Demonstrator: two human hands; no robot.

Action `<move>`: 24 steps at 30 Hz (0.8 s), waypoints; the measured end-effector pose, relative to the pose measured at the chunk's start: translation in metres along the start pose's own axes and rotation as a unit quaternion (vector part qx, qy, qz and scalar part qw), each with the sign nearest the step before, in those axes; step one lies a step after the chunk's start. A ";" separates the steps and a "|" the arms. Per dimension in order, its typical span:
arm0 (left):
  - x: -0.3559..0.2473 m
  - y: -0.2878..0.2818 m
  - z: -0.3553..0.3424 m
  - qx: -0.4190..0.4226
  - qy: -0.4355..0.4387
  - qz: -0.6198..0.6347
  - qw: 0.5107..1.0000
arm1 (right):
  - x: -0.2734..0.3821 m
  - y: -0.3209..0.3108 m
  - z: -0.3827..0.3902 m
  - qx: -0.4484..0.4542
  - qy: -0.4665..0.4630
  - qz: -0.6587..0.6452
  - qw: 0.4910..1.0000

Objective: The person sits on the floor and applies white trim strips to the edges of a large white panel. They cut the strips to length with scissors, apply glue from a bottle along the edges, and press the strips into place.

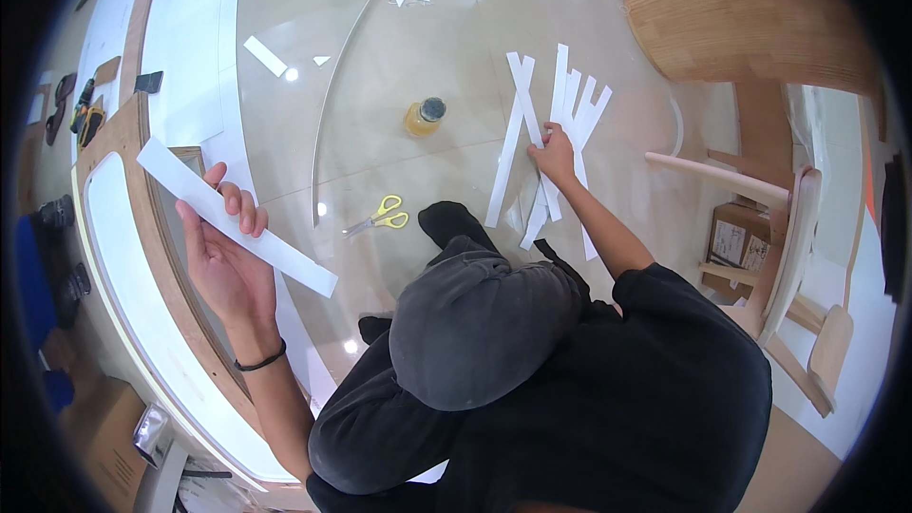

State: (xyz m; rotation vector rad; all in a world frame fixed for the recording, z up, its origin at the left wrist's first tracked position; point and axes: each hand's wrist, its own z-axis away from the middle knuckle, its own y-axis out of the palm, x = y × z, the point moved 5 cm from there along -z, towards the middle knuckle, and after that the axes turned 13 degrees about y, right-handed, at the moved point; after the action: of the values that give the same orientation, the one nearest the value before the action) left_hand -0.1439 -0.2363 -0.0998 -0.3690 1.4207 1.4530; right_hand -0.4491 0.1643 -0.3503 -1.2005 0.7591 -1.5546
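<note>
My left hand (223, 256) is raised at the left, palm up, with its fingers curled around a long white paper strip (285, 261) that slants across it. My right hand (556, 157) reaches forward to the glossy beige floor. It lies on a fanned pile of white paper strips (513, 142), fingers closed on one of them. Yellow-handled scissors (383, 216) lie on the floor between my two hands. Beyond them stands a small jar of yellow liquid with a dark lid (424, 118). I wear a black wristband on my left arm.
A curved wooden frame with white panels (142, 228) runs along the left. At the right are a wooden chair (788, 228), a cardboard box (736, 237) and a rounded wooden piece (750, 9). Small paper scraps (266, 55) lie farther off.
</note>
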 end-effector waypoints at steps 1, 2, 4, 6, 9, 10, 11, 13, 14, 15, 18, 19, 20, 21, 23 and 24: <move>-0.002 0.000 -0.001 0.013 0.012 0.010 1.000 | -0.008 0.001 -0.005 0.018 0.036 0.013 0.999; -0.003 -0.001 -0.003 0.026 0.005 0.026 0.999 | -0.015 0.001 -0.009 0.031 0.044 -0.022 0.998; -0.003 0.000 -0.008 0.091 -0.002 0.069 0.993 | -0.029 -0.006 -0.019 0.053 0.073 -0.077 0.993; 0.000 0.004 -0.010 0.177 -0.005 0.109 0.978 | -0.045 -0.023 -0.024 0.096 0.157 -0.277 0.943; 0.008 0.004 -0.013 0.193 0.004 0.088 0.977 | -0.037 -0.088 -0.026 0.010 0.201 -0.414 0.888; 0.010 0.006 -0.013 0.191 0.010 0.078 0.979 | -0.015 -0.119 -0.023 -0.034 0.109 -0.411 0.904; 0.014 0.003 -0.014 0.138 0.011 0.049 0.989 | 0.003 -0.154 -0.015 -0.105 0.087 -0.389 0.911; 0.018 0.001 -0.012 0.052 0.018 0.013 0.998 | 0.066 -0.205 0.009 -0.118 -0.070 -0.411 0.901; 0.017 0.012 -0.014 0.123 0.004 0.066 0.990 | 0.097 -0.222 0.026 -0.110 -0.105 -0.415 0.897; 0.019 0.017 -0.012 0.137 0.007 0.062 0.989 | 0.129 -0.233 0.047 -0.099 -0.151 -0.422 0.889; 0.016 0.017 -0.015 0.069 0.031 0.008 0.997 | 0.219 -0.222 0.126 0.034 -0.247 -0.370 0.895; 0.011 0.020 -0.011 0.081 0.062 -0.027 0.994 | 0.246 -0.205 0.154 0.096 -0.284 -0.338 0.892; 0.008 0.022 -0.009 0.080 0.074 -0.013 0.994 | 0.273 -0.192 0.175 0.104 -0.340 -0.320 0.878; 0.003 0.023 -0.007 0.084 0.086 0.006 0.993 | 0.296 -0.175 0.192 0.120 -0.393 -0.297 0.862; -0.008 0.022 -0.002 0.074 0.106 0.026 0.991 | 0.327 -0.138 0.222 0.171 -0.432 -0.302 0.832; -0.012 0.020 0.000 0.048 0.107 0.028 0.993 | 0.335 -0.127 0.232 0.184 -0.450 -0.314 0.816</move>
State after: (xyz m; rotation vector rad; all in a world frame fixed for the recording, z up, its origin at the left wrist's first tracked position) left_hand -0.1549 -0.2373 -0.0788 -0.4371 1.6777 1.4156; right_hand -0.2778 -0.0918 -0.0559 -1.7436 -0.5997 -1.2785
